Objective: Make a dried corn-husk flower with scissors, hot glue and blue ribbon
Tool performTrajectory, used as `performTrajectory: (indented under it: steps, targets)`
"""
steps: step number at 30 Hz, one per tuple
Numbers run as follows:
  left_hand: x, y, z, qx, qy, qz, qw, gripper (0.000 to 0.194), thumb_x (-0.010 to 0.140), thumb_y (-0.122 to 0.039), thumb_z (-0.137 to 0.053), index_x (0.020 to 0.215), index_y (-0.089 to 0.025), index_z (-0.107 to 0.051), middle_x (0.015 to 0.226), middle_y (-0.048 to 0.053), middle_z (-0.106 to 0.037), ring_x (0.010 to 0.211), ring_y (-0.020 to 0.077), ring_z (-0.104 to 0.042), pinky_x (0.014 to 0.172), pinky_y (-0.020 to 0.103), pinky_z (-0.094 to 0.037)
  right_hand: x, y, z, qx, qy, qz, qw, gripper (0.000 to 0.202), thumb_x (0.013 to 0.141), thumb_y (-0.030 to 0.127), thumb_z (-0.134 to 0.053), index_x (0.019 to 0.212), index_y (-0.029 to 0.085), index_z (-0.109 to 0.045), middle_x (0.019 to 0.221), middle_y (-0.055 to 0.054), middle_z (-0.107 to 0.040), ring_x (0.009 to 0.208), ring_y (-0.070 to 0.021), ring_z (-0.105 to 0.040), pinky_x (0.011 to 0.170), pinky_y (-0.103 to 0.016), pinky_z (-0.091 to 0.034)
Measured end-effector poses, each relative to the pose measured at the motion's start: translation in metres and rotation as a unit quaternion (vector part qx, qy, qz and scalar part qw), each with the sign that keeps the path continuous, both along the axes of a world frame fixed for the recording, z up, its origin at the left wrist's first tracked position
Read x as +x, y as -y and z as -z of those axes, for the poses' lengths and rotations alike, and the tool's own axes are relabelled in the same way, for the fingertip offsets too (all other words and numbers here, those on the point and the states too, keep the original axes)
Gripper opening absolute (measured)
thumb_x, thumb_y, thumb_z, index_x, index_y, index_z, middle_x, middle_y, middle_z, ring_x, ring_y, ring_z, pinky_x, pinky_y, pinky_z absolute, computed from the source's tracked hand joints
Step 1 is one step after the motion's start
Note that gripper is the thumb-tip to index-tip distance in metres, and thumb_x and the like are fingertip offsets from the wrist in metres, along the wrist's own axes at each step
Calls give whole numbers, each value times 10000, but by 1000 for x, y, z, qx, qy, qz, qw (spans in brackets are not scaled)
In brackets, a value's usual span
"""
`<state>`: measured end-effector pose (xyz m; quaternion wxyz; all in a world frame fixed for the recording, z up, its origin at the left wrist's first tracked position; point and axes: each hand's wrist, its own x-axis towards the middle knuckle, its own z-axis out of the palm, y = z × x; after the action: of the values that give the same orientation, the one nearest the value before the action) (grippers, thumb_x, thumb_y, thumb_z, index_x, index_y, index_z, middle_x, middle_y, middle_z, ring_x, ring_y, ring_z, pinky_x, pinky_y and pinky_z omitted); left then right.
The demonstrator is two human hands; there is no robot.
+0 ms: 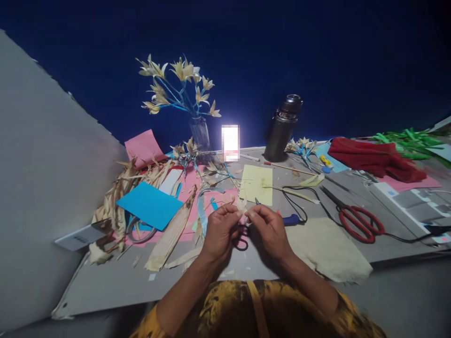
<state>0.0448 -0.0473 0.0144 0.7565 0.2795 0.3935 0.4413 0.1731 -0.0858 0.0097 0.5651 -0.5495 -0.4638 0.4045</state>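
Observation:
A small pale husk petal (241,204) stands up between the fingertips of both hands, near the table's front middle. My left hand (221,228) pinches it from the left, thumb against the fingers. From the right, my right hand (269,230) pinches its lower part, close to the left fingertips. Just below the hands lies a small dark-handled tool (241,244), partly hidden by the left fingers. A blue-handled tool (291,219) rests just right of the right hand. The base of the petal is hidden by the fingers.
Left lie dried husks (118,199) and a blue sheet (150,205). Behind stand a glass vase (199,134) of husk flowers and a flask (282,131). Right are red-handled scissors (359,223), beige cloth (327,249), red cloth (377,157) and a white power strip (408,206); a yellow sheet (256,180) lies ahead.

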Motion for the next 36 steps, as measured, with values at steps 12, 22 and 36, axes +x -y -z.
performTrajectory:
  steps: [12,22,36]
  targets:
    - [-10,-5,0,-10,-4,17,1000,343,653,-325,-853,780,-177,-570,508,-71,-520,378,57,-412,402,179,-335,-9,-5,5,-28,40,1,999,185,858,318,-625,723,196,-591,644,14,-588,564,-139,-556,539,-249,-457]
    - [-27,-9,-13,-9,13,1,1000,351,686,-293,-840,767,-199,-512,423,-117,-398,332,30,-264,363,151,-194,17,2,-6,-36,39,-41,998,213,902,372,-631,888,196,-751,784,-48,-715,714,-196,-648,621,-287,-512]
    - [-56,-25,-18,-28,70,-32,997,333,756,-222,-799,776,-202,-467,459,-130,-284,372,16,-191,398,140,-143,120,-46,-62,-17,212,5,977,450,916,459,-512,527,237,-473,510,8,-468,492,-143,-404,486,-299,-343]
